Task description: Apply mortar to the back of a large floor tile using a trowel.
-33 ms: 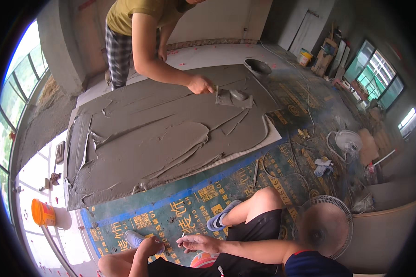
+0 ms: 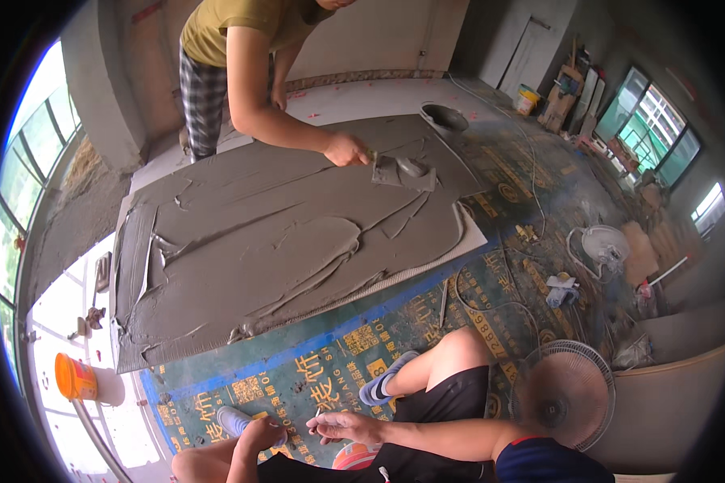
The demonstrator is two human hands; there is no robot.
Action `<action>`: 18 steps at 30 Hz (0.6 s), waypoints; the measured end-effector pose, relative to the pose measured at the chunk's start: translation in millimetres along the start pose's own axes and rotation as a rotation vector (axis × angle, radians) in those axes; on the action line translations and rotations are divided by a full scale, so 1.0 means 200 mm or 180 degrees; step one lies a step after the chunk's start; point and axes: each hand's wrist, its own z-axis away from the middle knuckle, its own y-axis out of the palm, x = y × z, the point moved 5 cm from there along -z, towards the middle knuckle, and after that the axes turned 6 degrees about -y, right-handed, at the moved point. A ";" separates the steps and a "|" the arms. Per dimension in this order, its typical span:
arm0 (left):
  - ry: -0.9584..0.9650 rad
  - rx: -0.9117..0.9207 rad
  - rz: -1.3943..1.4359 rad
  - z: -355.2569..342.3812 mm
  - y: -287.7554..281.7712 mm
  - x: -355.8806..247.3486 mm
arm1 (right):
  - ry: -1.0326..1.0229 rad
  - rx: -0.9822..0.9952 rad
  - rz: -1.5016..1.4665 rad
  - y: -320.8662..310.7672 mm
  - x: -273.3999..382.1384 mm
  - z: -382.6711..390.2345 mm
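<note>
Low in the view, my left hand (image 2: pixel 261 431) hangs by my bent leg with curled fingers; what it holds, if anything, is hidden. My right hand (image 2: pixel 350 427) pinches a small thin stick, perhaps a cigarette (image 2: pixel 319 414), above a partly hidden red-and-white bucket (image 2: pixel 353 457). Ahead lies a large slab (image 2: pixel 282 249) coated in ridged grey mortar. A co-worker (image 2: pixel 258 97) bends over its far side, one hand (image 2: pixel 348 150) on a trowel (image 2: pixel 403 171) resting in the mortar.
A grey tub (image 2: pixel 451 119) sits at the slab's far right corner. An orange bucket (image 2: pixel 76 377) stands left. A round fan (image 2: pixel 560 394) is beside my right leg. Cables and a pale power tool (image 2: pixel 608 245) lie right on printed green floor covering (image 2: pixel 362 338).
</note>
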 end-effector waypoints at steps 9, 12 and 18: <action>-0.1672 0.0129 0.1333 0.06 -0.17 -0.04 | -0.0051 -0.0023 0.0130 0.03 0.02 -0.01; -0.1787 0.0171 0.1456 0.02 -0.18 -0.04 | 0.0000 -0.0091 0.0143 0.01 0.01 0.01; -0.0887 0.0246 0.0805 0.03 -0.11 -0.01 | 0.0002 -0.0054 0.0208 0.01 0.00 0.00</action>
